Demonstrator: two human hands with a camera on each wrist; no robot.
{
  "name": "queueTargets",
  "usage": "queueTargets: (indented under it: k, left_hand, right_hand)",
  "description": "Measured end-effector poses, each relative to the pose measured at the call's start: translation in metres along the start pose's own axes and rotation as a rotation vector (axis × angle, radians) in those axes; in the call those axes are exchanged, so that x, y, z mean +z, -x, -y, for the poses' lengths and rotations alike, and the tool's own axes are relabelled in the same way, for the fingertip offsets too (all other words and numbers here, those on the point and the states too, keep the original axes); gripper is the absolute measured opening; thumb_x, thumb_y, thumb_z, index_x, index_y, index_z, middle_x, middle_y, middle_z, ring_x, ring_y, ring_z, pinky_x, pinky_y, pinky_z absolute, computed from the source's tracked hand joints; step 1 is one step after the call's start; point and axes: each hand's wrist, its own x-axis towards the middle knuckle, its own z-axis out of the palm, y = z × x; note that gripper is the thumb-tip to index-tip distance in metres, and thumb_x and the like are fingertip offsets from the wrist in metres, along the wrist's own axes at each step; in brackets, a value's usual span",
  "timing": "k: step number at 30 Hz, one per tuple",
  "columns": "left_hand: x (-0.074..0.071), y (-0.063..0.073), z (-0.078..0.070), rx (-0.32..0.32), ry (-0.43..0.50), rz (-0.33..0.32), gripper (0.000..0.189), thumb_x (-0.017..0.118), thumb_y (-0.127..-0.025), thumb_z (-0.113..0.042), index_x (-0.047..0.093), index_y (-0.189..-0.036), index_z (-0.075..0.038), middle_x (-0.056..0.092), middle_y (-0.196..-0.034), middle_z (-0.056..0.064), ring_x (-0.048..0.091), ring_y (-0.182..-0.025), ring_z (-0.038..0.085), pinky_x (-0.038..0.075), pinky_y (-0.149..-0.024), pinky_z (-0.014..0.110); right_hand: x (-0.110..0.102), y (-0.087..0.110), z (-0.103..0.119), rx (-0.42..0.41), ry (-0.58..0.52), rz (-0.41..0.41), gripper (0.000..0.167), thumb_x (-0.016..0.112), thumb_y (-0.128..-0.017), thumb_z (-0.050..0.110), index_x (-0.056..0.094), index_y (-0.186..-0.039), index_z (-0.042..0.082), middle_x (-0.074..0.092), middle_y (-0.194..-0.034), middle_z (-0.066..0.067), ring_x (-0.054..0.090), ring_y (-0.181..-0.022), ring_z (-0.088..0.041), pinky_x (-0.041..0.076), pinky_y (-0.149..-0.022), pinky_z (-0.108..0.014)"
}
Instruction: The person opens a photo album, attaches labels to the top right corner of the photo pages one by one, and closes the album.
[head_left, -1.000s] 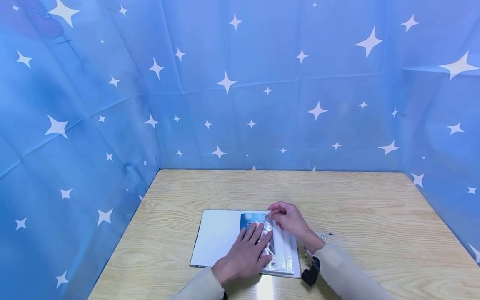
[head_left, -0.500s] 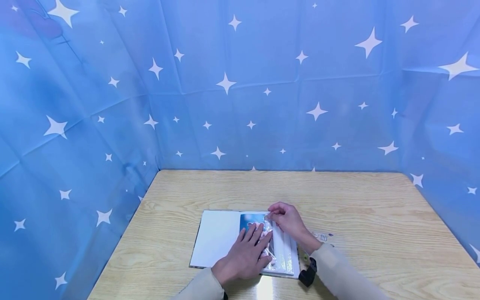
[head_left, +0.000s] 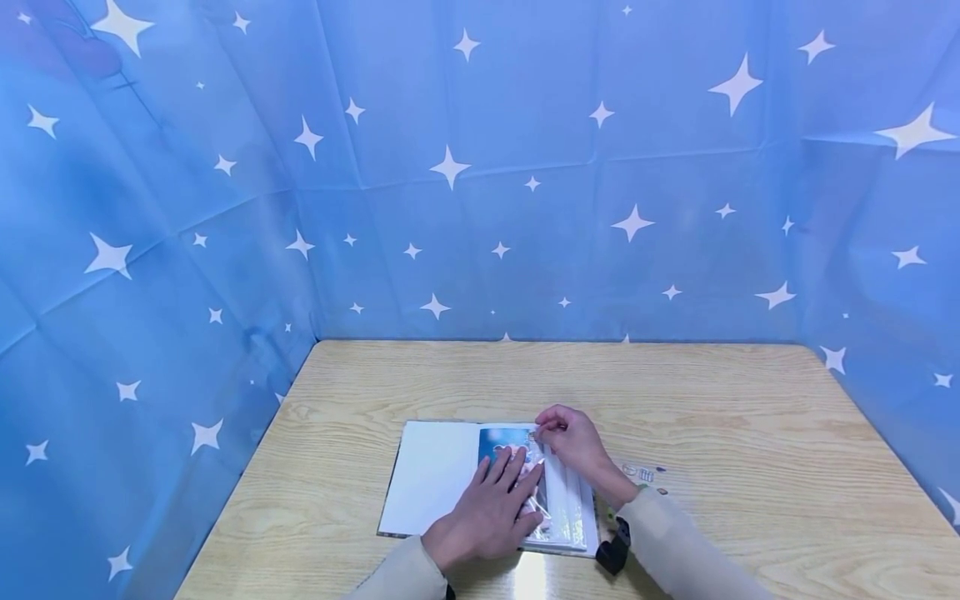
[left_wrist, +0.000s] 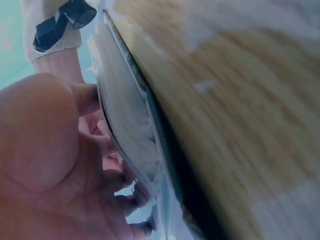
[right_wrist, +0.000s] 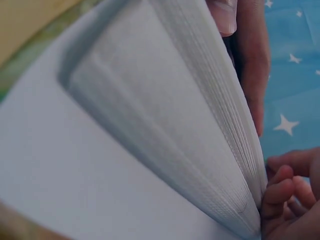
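A photo album lies open on the table, its white inside cover on the left. On its right side a blue-topped photo shows under shiny clear plastic. My left hand rests flat across the photo with fingers spread. At the photo's upper right corner, the thumb and fingertips of my right hand pinch a tiny patterned sticker, mostly covered by them. The left wrist view shows the thick stack of pages edge-on beside my palm. In the right wrist view, curled fingers meet the page edges.
A clear sheet with several small printed pictures lies to the right of the album, partly behind the right forearm. A black wrist camera hangs under the right sleeve. The wood-grain table backs onto a blue star-patterned curtain.
My right hand stays at the photo's upper corner with only a slight shift of fingers and forearm, uncovering more of the clear sheet. The left hand keeps its place.
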Motion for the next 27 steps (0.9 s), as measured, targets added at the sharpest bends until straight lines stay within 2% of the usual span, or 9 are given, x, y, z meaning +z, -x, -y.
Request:
queueTargets:
  k: [13,19,27]
  left_hand:
    - [0.0013,-0.0004,0.0009,0.002,-0.007,0.002,0.063,0.033,-0.104,-0.052,0.025,-0.158,-0.02,0.015,-0.166,0.009,0.011,-0.153,0.029,0.02,-0.12,0.054]
    - [0.0013,0.0003,0.0005,0.006,0.003,-0.004,0.063,0.033,-0.104,-0.051,0.026,-0.158,-0.02,0.015,-0.166,0.01,0.012,-0.153,0.029,0.02,-0.12,0.054]
    - [0.0025,-0.0006,0.002,0.005,-0.008,-0.006,0.063,0.033,-0.104,-0.051,0.025,-0.159,-0.021,0.014,-0.166,0.009,0.011,-0.153,0.029,0.019,-0.121,0.055]
  right_hand:
    - [0.0018,0.0018,0.0005,-0.065,0.124,-0.031,0.01,0.07,-0.085,0.001,0.068,-0.091,0.008,0.065,-0.081,0.0,0.059,-0.076,-0.012,0.048,-0.064,-0.023]
    - [0.0025,0.002,0.0015,-0.099,0.158,-0.047,0.013,0.071,-0.083,-0.003,0.068,-0.09,0.008,0.065,-0.08,0.001,0.06,-0.077,-0.013,0.049,-0.071,-0.027]
    - [0.0043,0.0008,0.0006,-0.114,0.184,-0.059,0.015,0.072,-0.082,-0.003,0.068,-0.092,0.008,0.065,-0.081,0.001,0.059,-0.078,-0.012,0.049,-0.074,-0.028]
